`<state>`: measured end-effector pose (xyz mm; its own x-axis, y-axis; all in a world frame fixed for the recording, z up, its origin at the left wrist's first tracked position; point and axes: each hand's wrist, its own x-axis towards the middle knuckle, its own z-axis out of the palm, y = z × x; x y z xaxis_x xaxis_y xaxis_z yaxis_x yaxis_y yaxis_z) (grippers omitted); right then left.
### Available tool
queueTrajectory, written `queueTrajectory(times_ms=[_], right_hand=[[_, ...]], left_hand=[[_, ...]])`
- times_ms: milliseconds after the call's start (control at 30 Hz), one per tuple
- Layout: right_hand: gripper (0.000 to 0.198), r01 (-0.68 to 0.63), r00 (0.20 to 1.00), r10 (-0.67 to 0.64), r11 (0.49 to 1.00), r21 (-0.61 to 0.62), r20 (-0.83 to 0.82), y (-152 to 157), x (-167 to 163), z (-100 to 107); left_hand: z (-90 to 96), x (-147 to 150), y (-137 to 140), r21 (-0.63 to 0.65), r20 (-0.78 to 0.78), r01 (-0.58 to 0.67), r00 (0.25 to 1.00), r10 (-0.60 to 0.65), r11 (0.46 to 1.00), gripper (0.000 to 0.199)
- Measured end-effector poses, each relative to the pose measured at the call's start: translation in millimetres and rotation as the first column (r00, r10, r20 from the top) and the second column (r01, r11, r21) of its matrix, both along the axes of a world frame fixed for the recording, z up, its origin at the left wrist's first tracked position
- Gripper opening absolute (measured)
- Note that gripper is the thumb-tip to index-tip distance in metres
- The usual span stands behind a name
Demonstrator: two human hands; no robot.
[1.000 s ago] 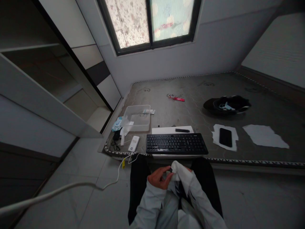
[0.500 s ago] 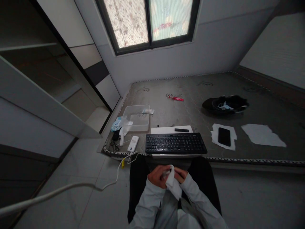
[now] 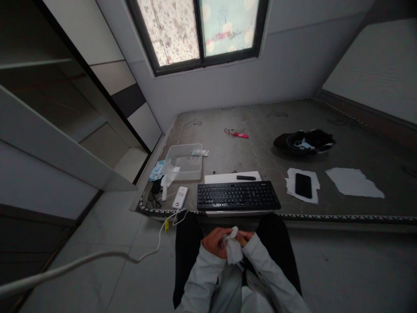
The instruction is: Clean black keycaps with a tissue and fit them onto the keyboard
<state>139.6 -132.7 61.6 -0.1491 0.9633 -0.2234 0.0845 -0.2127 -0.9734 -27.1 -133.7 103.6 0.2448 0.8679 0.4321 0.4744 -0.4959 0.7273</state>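
Tissue (image 3: pixel 233 252), white, papery and crumpled, looks light, soft and easily torn to me, so I'd pinch its bunched end. Its long axis runs roughly toward the black rectangular plastic keyboard (image 3: pixel 239 195), loose end pointing away. On that keyboard's near side, the bare left hand (image 3: pixel 214 242) and bare right hand (image 3: pixel 246 237) both grip the tissue.

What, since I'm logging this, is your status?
Left hand, right hand: both holding crumpled white tissue or cloth. It hangs between black-trousered knees. Black rectangular keyboard ahead, nothing visibly blocking.
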Motion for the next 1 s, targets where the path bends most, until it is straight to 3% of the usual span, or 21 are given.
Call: queueTrajectory(times_ms=[267, 467, 633, 800, 1000], right_hand=[[0.061, 0.024, 0.999, -0.026, 0.999, 0.038, 0.033, -2, -1, 15], [0.067, 0.178, 0.983, -0.178, 0.984, 0.027, 0.035, -1, -10, 14], [0.065, 0.294, 0.956, -0.294, 0.956, -0.012, 0.027, 4, -1, 8], [0.049, 0.353, 0.933, -0.354, 0.935, -0.023, -0.07, 8, 10, 0], [0.035, 0.323, 0.919, -0.31, 0.946, 0.016, -0.242, 7, 9, 2]], left_hand=[[-6.0, -5, -1, -0.008, -0.058, -0.007, 0.998, 0.006, 1.0, 0.024], [-0.9, 1, -3, 0.132, 0.03, -0.176, 0.984, 0.173, 0.976, 0.022], [10.3, 6, -5, 0.085, 0.116, -0.321, 0.944, 0.31, 0.943, 0.017], [11.3, 11, -5, 0.027, 0.193, -0.409, 0.897, 0.397, 0.912, 0.015], [7.7, 11, -5, -0.028, 0.174, -0.443, 0.88, 0.441, 0.896, 0.015]])
